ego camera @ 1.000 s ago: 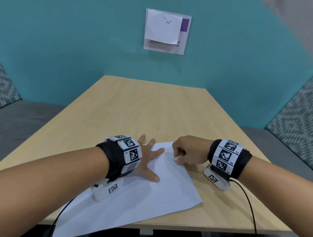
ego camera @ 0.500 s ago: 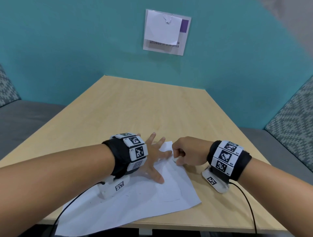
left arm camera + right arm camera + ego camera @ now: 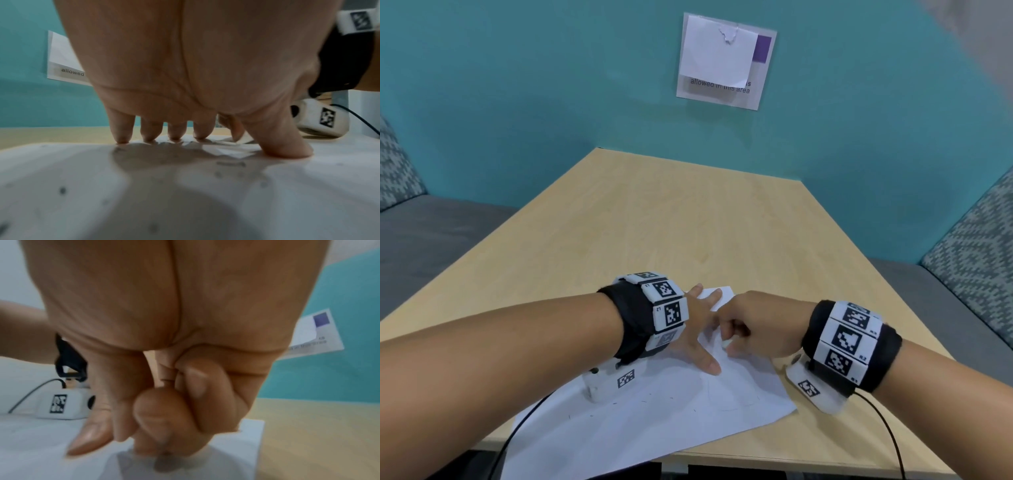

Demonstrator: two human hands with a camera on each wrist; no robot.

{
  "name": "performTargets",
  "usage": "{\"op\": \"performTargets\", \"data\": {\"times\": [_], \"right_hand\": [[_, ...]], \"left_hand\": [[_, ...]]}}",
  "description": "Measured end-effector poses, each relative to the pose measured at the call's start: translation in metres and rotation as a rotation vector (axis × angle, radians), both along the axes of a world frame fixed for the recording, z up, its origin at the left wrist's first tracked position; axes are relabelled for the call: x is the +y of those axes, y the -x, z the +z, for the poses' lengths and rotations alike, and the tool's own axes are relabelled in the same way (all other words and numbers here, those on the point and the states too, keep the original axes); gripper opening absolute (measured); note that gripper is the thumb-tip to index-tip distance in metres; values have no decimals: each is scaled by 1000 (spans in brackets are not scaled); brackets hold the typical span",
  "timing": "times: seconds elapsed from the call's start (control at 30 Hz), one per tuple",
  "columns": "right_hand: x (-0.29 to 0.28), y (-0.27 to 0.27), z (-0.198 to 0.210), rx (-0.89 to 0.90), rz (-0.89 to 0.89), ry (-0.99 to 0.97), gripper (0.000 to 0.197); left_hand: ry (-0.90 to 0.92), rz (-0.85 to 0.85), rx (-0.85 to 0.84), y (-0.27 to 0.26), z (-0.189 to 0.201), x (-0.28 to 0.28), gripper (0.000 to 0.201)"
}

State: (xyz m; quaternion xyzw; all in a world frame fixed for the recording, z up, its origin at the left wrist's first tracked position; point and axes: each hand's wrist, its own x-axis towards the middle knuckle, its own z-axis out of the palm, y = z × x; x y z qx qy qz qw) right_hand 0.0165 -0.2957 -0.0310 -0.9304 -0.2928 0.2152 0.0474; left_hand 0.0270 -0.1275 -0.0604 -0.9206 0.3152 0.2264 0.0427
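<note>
White paper sheet [image 3: 654, 428] at desk [image 3: 688, 222] near edge — left hand [image 3: 697, 322] splayed, pinning it; right hand [image 3: 756, 322] curled, apparently pinching small white piece [image 3: 726, 343] — rub lightly, sheet taut.

From up at the person's head, one camera looks forward and down across the table [image 3: 688, 219] to the wall notice [image 3: 726, 61]. Each wrist camera sits low under its wrist, almost on the white sheet [image 3: 654, 425], staring along the palm of the left hand [image 3: 185, 65] or right hand [image 3: 174, 337] from very close. All three views share that sheet and the notice.
</note>
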Motion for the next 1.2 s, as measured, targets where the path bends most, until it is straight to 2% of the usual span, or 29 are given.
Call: {"op": "performTargets", "data": {"times": [0.2,0.33,0.47,0.63,0.77,0.9,1.03,1.2], "right_hand": [[-7,-13,6,-72,-61,44,10],[5,2,-2,50,37,19,10],[-8,-17,10,-81,-54,71,10],[-4,-2,-2,36,27,14,18],[-13,-16,7,-53,-63,35,10],[-7,-1,1,28,18,16,14],[-17,-17,8,-39,-93,30,18],[-11,-5,2,45,-18,44,24]], "left_hand": [[-13,-25,38,-6,-3,0,105],[13,18,2,3,5,-1,96],[-7,-37,30,-6,-4,1,114],[7,-55,18,-9,-8,2,105],[-16,-49,24,-12,-9,2,114],[-3,-67,6,-11,-10,3,110],[-19,-50,20,-12,-10,3,116],[-3,-60,25,-11,-8,4,110]]}}
